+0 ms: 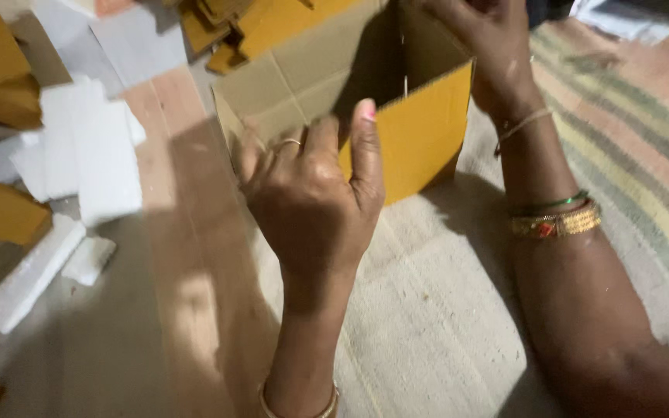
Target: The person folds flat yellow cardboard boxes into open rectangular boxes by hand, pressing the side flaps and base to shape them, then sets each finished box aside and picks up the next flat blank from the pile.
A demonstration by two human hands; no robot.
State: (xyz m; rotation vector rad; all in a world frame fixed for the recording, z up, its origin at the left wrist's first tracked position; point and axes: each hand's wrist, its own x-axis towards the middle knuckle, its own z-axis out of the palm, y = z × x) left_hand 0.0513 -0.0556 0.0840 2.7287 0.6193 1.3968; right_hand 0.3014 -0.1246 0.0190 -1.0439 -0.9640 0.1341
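Beside white foam slabs (pixel 79 147), both hands, left (pixel 311 201) and right (pixel 482 54), grip the open cardboard box (pixel 420 131).

Open cardboard box (pixel 350 85) sits upright on the striped woven mat (pixel 427 310), top flaps up, mustard-yellow outside, plain brown inside. The near wall faces us, its front corner catching light; the interior falls into shadow, so what's inside, if anything, is hard to tell.

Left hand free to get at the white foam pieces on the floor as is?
Probably not right away. The left hand is gripping the near edge of the open cardboard box. The foam pieces lie apart to its left on bare floor, nothing between, so it looks reachable once it lets go.
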